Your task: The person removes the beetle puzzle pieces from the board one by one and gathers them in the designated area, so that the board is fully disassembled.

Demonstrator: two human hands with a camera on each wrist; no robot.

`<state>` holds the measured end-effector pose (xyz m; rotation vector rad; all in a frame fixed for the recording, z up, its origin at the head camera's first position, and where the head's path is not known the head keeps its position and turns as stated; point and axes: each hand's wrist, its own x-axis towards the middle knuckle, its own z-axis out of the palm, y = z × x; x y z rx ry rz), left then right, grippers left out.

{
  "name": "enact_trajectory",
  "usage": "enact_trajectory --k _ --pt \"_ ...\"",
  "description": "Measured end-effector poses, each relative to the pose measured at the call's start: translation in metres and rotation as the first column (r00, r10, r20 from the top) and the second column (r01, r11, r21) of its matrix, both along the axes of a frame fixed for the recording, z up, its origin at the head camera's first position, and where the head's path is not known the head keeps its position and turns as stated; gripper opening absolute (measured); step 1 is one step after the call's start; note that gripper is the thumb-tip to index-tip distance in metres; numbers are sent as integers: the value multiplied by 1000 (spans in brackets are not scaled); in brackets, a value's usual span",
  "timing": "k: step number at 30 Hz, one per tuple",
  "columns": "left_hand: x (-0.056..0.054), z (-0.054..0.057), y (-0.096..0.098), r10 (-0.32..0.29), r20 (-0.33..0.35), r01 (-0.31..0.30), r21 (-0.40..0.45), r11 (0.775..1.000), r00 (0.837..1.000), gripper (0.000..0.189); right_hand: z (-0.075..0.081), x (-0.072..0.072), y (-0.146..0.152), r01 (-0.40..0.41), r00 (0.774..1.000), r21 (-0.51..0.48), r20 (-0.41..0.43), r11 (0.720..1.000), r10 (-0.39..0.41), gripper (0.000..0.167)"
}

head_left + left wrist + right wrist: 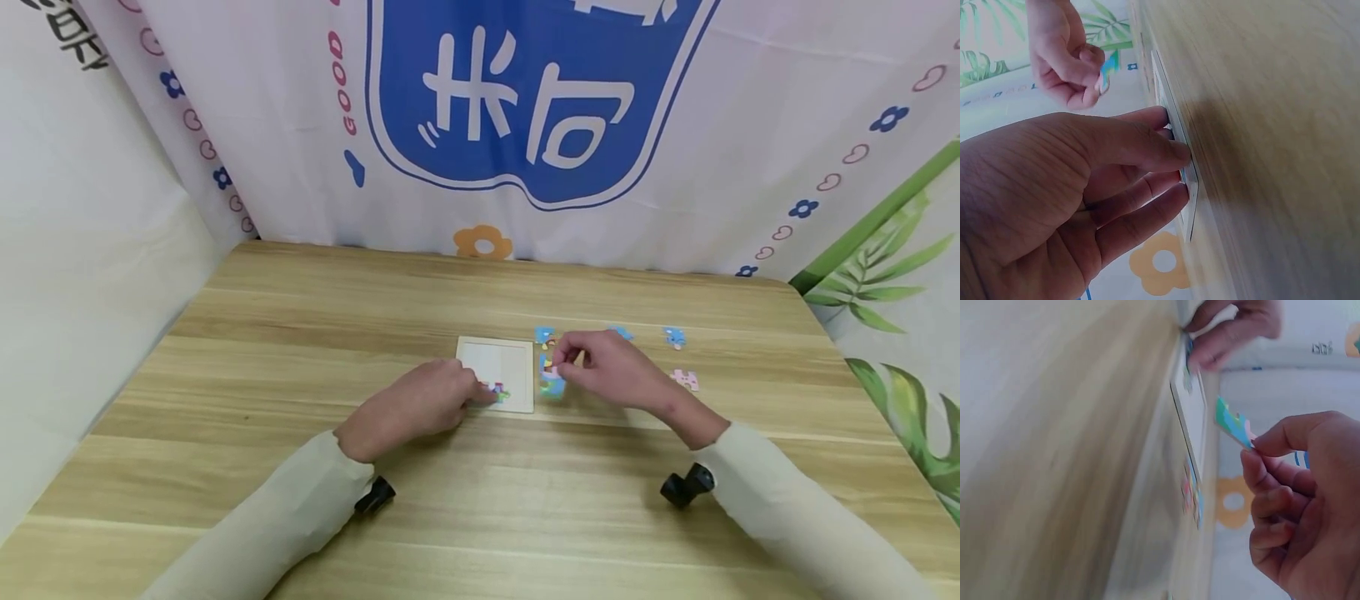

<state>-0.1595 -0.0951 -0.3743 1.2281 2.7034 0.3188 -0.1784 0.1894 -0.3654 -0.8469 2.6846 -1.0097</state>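
My right hand (618,371) pinches a jigsaw piece (1230,422) between thumb and index finger, off the table beside the tray. That piece is green, blue and pink and hangs tilted in the right wrist view. A pale square puzzle tray (483,357) lies flat on the table. My left hand (423,407) rests at the tray's near left side, fingertips touching it and the thumb by its edge. Under the left index finger, colourful puzzle pieces (499,389) lie in the tray's lower part, partly hidden by that finger.
Right of the tray lie loose pieces: a blue one (544,334), another blue one (621,332) partly behind my right hand, a blue one (674,337) farther right and a pink one (684,379). A printed curtain (300,183) hangs behind the wooden table (300,300).
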Motion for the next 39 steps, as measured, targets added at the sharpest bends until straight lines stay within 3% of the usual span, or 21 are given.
enact_trajectory --k 6,18,30,39 --pt "0 1 0 13 12 -12 -12 1000 1000 49 7 3 37 19 996 66 87 998 -25 7" --pt "1 1 -2 37 32 -37 0 999 999 48 18 4 104 43 967 180 241 983 -87 7" --pt "0 2 0 24 38 -24 -5 1000 999 47 10 7 150 27 931 241 347 970 -112 5" --pt "-1 2 0 -4 26 5 -21 1000 1000 50 2 7 162 48 912 241 385 969 -141 5"
